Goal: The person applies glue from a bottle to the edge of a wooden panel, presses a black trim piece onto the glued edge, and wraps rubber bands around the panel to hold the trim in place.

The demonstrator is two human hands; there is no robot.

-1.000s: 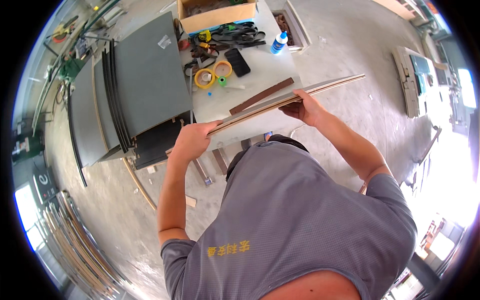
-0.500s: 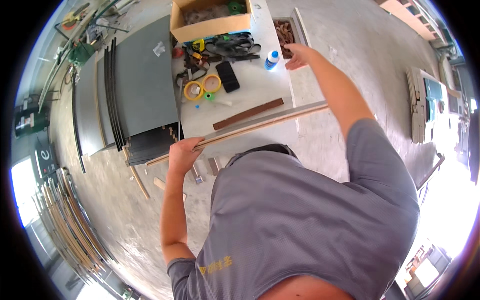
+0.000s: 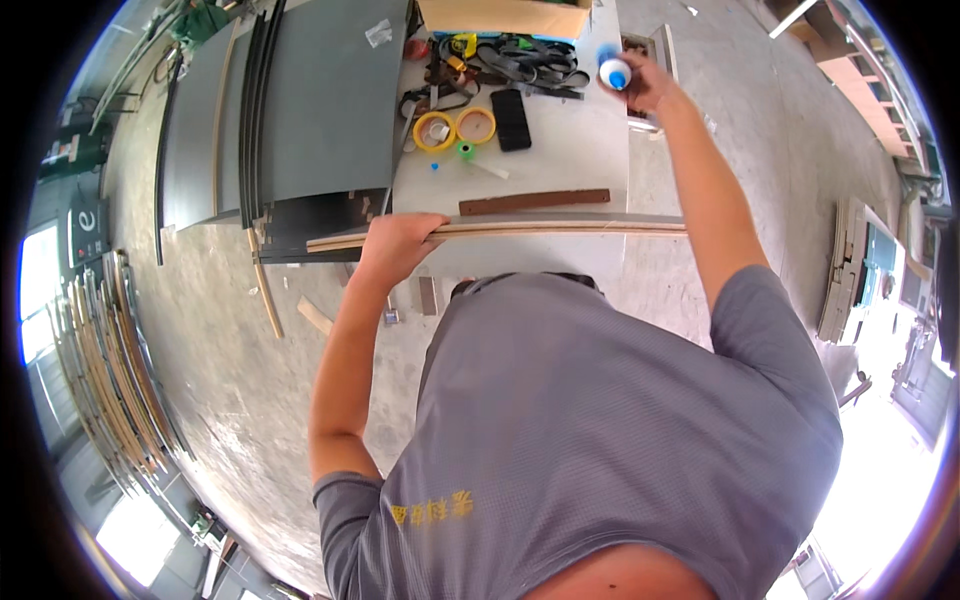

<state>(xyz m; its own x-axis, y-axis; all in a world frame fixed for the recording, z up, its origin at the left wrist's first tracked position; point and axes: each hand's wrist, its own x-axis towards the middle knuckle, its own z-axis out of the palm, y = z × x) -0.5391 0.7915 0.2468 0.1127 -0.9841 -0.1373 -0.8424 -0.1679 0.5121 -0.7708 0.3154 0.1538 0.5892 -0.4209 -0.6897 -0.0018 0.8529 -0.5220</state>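
My left hand (image 3: 398, 243) is closed around a long, narrow board (image 3: 560, 228) with pale wooden edges, near its left end. The board lies crosswise in front of my body, over the near part of the white table (image 3: 560, 165). In my right hand (image 3: 650, 84), at the table's far right edge, is a white and blue bottle (image 3: 615, 73), its blue tip turned up toward me. A brown strip (image 3: 535, 202) rests on the table just beyond the board.
Two yellow tape rolls (image 3: 434, 131), a black phone (image 3: 511, 120) and tangled black straps (image 3: 520, 65) lie on the table. A cardboard box (image 3: 505, 18) stands behind them. Large grey panels (image 3: 325, 100) are at the left, and long strips (image 3: 105, 370) lean farther left.
My right hand has taken hold of the bottle, which stood on the table, and lifted it. The board has turned slightly, its left end now farther from me. The whole view has shifted.
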